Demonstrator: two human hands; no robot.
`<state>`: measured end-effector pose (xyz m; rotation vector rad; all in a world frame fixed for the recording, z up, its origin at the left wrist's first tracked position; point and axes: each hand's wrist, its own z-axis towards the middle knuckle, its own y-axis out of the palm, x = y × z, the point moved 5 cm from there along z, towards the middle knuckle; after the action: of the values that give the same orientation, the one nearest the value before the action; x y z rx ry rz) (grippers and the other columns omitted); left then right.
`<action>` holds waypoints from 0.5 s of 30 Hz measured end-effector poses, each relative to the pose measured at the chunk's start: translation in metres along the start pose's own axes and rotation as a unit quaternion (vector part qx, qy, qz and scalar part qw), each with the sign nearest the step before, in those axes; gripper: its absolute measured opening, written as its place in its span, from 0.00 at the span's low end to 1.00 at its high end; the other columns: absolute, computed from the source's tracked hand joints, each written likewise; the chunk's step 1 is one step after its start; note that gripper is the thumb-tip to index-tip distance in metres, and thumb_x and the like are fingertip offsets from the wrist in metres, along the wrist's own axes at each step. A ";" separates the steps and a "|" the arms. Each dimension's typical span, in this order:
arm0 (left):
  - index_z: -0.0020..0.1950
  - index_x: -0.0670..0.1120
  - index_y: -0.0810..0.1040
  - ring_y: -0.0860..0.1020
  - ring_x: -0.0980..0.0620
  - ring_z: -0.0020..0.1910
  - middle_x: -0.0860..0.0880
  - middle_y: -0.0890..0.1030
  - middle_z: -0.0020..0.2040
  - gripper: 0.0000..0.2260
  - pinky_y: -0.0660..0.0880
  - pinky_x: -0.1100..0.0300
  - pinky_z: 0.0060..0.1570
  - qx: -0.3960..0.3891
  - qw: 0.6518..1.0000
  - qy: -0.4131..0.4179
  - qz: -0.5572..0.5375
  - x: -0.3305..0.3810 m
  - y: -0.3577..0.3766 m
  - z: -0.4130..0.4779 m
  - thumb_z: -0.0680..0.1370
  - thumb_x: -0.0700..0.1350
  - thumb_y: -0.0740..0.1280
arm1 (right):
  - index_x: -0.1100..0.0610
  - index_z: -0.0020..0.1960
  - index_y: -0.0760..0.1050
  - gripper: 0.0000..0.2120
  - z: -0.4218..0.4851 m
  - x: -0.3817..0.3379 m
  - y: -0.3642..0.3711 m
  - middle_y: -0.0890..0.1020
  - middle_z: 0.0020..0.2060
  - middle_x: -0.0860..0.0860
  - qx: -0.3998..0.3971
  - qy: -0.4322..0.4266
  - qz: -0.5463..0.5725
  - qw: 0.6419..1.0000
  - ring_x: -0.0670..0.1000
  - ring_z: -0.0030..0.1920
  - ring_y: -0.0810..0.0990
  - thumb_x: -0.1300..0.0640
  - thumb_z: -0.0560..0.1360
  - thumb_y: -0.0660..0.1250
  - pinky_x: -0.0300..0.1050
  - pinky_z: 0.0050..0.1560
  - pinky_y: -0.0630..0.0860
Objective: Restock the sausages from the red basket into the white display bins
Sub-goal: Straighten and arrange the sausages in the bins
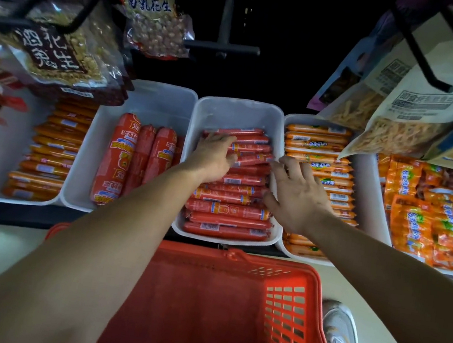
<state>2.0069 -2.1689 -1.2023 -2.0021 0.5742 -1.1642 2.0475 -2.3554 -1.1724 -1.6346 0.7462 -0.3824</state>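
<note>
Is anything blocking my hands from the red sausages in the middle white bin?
Nothing visible does. The left hand lies on the red sausages in the middle white bin, and the right hand is spread open at its right wall. The hanging snack bags overhang only the side bins.

Dim light leaves the upper centre black, with wide-angle bending and soft blur toward the edges.

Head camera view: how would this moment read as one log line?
left hand rests on red sausages in middle white bin | right hand, fingers spread, over that bin's right rim | red basket: no sausages visible
</note>
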 end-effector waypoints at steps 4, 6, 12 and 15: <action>0.73 0.50 0.72 0.75 0.49 0.66 0.49 0.74 0.71 0.17 0.71 0.56 0.66 0.105 0.992 0.062 -0.017 -0.002 -0.048 -0.041 0.83 0.46 0.60 | 0.47 0.81 0.45 0.33 -0.001 -0.046 0.001 0.54 0.79 0.48 -0.044 -0.113 -0.037 0.992 0.55 0.76 0.57 0.37 0.80 0.50 0.57 0.74 0.57; 0.68 0.50 0.76 0.78 0.48 0.63 0.49 0.78 0.67 0.15 0.73 0.54 0.63 0.138 0.988 0.067 0.028 -0.019 -0.068 -0.066 0.82 0.43 0.60 | 0.45 0.80 0.37 0.34 -0.008 -0.077 0.024 0.45 0.81 0.48 -0.113 -0.154 -0.033 0.981 0.54 0.79 0.48 0.35 0.80 0.45 0.57 0.77 0.49; 0.65 0.52 0.78 0.78 0.46 0.60 0.50 0.80 0.64 0.16 0.75 0.52 0.59 0.153 0.987 0.016 0.046 -0.076 -0.073 -0.111 0.78 0.42 0.63 | 0.37 0.78 0.33 0.31 0.022 -0.081 0.041 0.34 0.79 0.46 -0.110 -0.112 -0.054 0.986 0.54 0.79 0.34 0.32 0.78 0.35 0.61 0.76 0.38; 0.65 0.52 0.79 0.78 0.48 0.61 0.50 0.79 0.64 0.16 0.75 0.51 0.61 0.154 0.988 0.014 0.029 -0.086 -0.065 -0.118 0.79 0.42 0.64 | 0.35 0.78 0.39 0.30 0.029 -0.068 0.035 0.35 0.79 0.45 -0.130 -0.074 -0.084 0.985 0.56 0.79 0.36 0.31 0.78 0.36 0.64 0.76 0.41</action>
<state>1.8629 -2.1132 -1.1616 -1.6988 0.4333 -1.1703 2.0066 -2.2914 -1.2011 -1.9576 0.5655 -0.2874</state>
